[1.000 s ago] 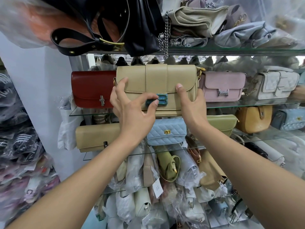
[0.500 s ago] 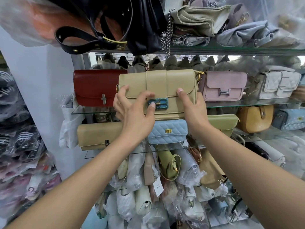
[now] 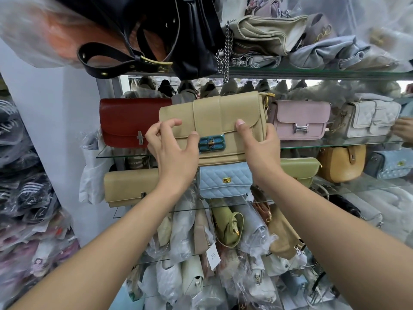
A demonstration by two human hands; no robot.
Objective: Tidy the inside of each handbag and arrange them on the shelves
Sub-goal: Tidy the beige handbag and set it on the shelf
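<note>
A beige flap handbag [image 3: 214, 117] with a teal clasp [image 3: 211, 143] is held up in front of the second glass shelf [image 3: 335, 144], between a dark red bag [image 3: 125, 119] and a pink bag [image 3: 299, 119]. My left hand [image 3: 174, 151] grips its lower left part, fingers curled on the flap and thumb beside the clasp. At the lower right end my right hand [image 3: 259, 146] holds the bag, thumb on the front. The bag tilts slightly, its right end higher.
A black bag [image 3: 178, 34] with a strap and a chain hangs over the top shelf edge just above. Below are a tan clutch [image 3: 129, 186], a light blue quilted bag [image 3: 225, 182] and an olive bag. Plastic-wrapped bags crowd the lower shelves and the left.
The beige bag has tilted, its right end rising. My left fingers have curled more on the flap and my thumb has come off the clasp to its left side.
</note>
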